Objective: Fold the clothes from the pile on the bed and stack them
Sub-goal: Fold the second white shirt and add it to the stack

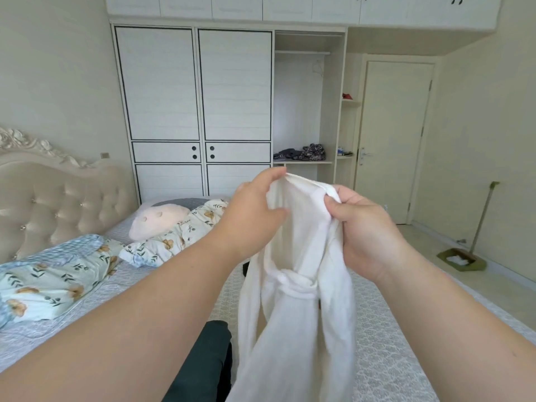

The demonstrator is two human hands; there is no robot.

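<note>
garment: white top (301,285), frame centre, held up over the bed (385,329)
left hand (255,216): fingers curled, pinching the top edge
right hand (365,227): fingers closed on the same edge, near the left
feel: likely light, limp, knot at middle
hold: judged best at the two upper corners

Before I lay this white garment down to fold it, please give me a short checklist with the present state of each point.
1. Left hand grips top edge of white garment: ok.
2. Right hand pinches the same edge: ok.
3. Garment hangs untangled: not ok, a knot sits at its middle.
4. Bare bed surface to the right: ok.
5. Dark garment lies below, may interfere: not ok.
6. Finished stack location: cannot tell.
</note>
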